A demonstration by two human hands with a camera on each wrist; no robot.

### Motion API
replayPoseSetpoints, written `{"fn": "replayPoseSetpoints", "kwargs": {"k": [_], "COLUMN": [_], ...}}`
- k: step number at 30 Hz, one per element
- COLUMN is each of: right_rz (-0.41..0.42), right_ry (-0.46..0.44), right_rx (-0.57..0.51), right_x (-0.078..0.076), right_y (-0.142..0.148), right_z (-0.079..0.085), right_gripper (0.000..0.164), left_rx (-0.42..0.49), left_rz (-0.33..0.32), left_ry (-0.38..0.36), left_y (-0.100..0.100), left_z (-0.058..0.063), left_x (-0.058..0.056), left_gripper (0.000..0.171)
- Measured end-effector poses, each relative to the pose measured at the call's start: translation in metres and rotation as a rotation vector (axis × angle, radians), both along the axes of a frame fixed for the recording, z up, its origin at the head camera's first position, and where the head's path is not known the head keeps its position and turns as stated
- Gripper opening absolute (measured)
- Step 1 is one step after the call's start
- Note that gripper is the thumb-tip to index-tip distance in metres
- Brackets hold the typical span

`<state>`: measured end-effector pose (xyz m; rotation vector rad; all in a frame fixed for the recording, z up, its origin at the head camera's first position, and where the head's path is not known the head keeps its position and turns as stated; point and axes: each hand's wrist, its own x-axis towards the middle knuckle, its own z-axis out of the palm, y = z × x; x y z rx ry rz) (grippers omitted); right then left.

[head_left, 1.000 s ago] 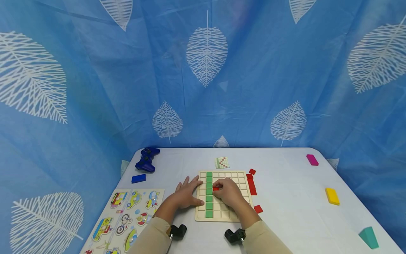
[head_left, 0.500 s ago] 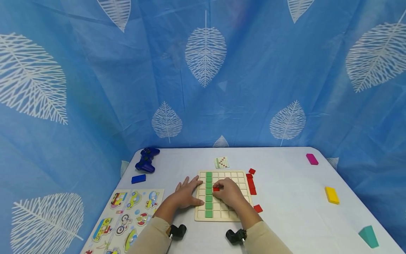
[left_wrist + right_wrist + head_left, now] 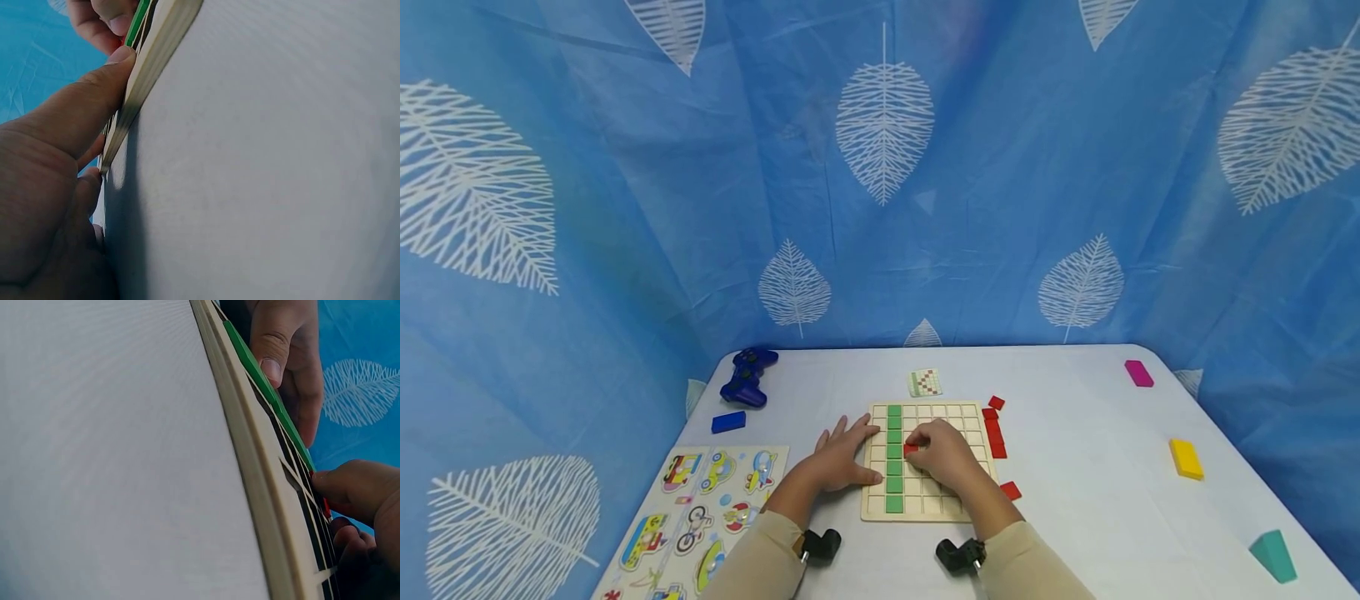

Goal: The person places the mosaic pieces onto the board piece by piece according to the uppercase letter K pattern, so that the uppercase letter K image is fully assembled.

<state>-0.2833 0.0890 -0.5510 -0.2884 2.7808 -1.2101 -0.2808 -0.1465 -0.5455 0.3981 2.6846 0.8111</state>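
Note:
A wooden grid board [image 3: 917, 521] lies on the table with a column of green square tiles [image 3: 894, 483] in its cells. My right hand [image 3: 943, 454] is over the middle of the board, thumb and fingers pinching a red square tile [image 3: 911, 450] just right of the green column. In the right wrist view, the thumb [image 3: 350, 484] presses at the red tile, low against the grid. My left hand [image 3: 838, 462] rests at the board's left edge with fingers spread, the thumb [image 3: 94, 94] and fingertips on its rim.
More red tiles [image 3: 994, 435] lie along the board's right side. Behind it is a small pattern card [image 3: 925, 382]. A picture puzzle board [image 3: 700, 500], blue block [image 3: 728, 422] and game controller [image 3: 748, 377] are at left. Pink [image 3: 1138, 373], yellow [image 3: 1186, 459] and teal blocks [image 3: 1273, 556] stand at right.
The red tile and the right fingertips have shifted very slightly toward the near side of the board. The left hand keeps its place at the edge.

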Motion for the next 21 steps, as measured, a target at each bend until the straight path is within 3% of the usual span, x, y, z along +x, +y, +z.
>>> {"fn": "replayPoseSetpoints", "kwargs": {"k": [7,16,21], "right_rz": [0.020,0.027,-0.023], "right_ry": [-0.035,-0.119,-0.085], "right_rx": [-0.006,-0.170,-0.146], "right_x": [0.001,0.000,-0.003], "right_y": [0.004,0.016,0.027], "right_z": [0.002,0.008,0.010], "right_gripper": [0.017,0.022,0.018], "left_rx": [0.003,-0.004,0.003], "left_rz": [0.003,0.011,0.011], "left_ry": [-0.002,-0.001,0.002], "left_y": [0.000,-0.001,-0.001], "left_z": [0.001,0.000,-0.002], "left_x": [0.000,0.000,-0.001], "left_gripper": [0.088,0.089,0.090]}}
